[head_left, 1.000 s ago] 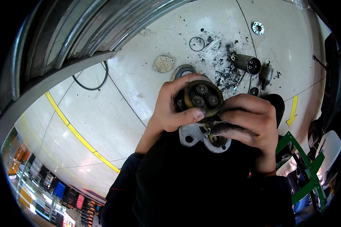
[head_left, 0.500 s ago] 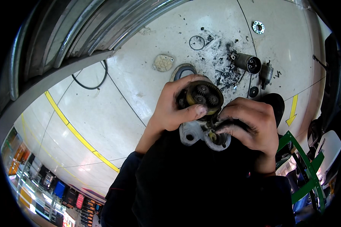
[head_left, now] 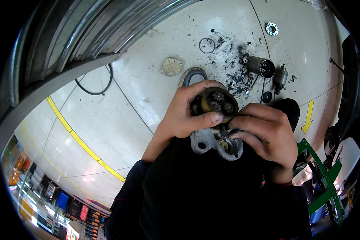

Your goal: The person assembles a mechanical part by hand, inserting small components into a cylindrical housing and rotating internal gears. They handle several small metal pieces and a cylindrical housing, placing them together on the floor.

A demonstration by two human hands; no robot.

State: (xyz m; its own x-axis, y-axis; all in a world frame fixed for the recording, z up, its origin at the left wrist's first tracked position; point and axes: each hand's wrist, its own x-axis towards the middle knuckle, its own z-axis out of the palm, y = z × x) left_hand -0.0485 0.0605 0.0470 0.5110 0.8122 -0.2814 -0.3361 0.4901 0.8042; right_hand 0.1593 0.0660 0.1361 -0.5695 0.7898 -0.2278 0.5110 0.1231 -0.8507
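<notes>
My left hand wraps round a grimy starter motor gear housing, its thumb along the near rim. Set in the round end that faces up is a planetary gear set, with three small toothed gears inside a yellowish-brown ring. The grey metal flange below shows a bolt hole and an open round bore. Close by on the right, my right hand has curled fingers, thumb and fingertips closed between the gear end and the bore. Whatever those fingertips pinch is too hidden to name. Both hands are blackened with grime.
On the pale floor lie a dark motor cylinder, an armature, a round metal plate, a thin ring and a silver disc, amid black debris. A green metal frame stands right; a ribbed shutter is at upper left.
The gear housing has shifted slightly right and its gear end has turned a little. My right fingertips have drawn up out of the bore's mouth towards the gear end.
</notes>
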